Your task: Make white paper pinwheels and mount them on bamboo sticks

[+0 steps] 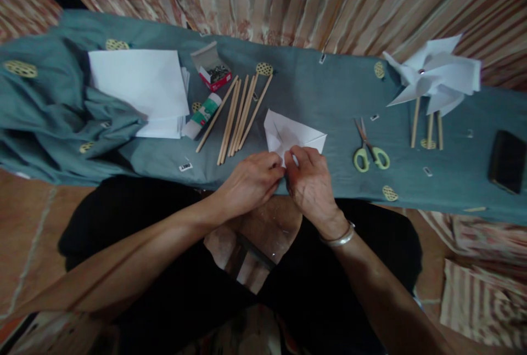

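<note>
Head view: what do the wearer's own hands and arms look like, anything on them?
Left hand and right hand are ungloved; visible forearms are sleeveless. A rounded, silvery bangle circles the right wrist. No cables visible.

No text surely legible; blurred print on white patch (186,167) of teal cloth (325,94), red box (223,79), green-white tube (203,116)

The paper (293,129) is white, the scissor handles (360,152) green
</note>
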A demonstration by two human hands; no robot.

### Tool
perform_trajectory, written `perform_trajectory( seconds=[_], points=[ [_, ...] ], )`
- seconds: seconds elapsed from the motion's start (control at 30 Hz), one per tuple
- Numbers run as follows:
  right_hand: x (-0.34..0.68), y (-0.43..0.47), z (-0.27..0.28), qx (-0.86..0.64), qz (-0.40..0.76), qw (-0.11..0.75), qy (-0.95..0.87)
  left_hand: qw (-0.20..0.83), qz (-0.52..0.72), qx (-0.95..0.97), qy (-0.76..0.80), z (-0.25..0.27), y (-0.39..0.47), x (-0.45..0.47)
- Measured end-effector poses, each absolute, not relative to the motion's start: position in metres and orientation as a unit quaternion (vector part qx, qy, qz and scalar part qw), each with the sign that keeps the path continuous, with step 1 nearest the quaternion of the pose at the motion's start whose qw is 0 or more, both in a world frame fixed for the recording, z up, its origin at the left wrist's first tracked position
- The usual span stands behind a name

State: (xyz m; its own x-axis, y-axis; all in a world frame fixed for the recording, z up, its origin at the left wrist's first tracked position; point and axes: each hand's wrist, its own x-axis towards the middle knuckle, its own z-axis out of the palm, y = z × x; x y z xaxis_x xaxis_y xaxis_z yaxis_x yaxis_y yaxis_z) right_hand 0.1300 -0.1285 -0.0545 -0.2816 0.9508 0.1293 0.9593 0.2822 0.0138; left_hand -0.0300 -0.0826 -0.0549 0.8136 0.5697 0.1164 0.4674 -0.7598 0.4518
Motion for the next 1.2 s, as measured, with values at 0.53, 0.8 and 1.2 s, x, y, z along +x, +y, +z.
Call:
perform_trajectory(
  seconds=[0.53, 0.8, 1.2],
  points=[
    [0.12, -0.118, -0.05, -0.58, -0.05, -0.005, -0.813, 0.188, 0.142, 0.933, 0.272, -0.061, -0.078, -0.027],
    [0.138, -0.114, -0.051, -0.601, 0.037, 0.102, -0.792, 0.172, 0.139, 0.935, 0.278, -0.06, -0.08, -0.027],
    [0.187, -0.077, -0.062, -0.687, 0.112, 0.268, -0.666, 0.156, 0.128, 0.939, 0.276, -0.059, -0.08, -0.026]
  ],
)
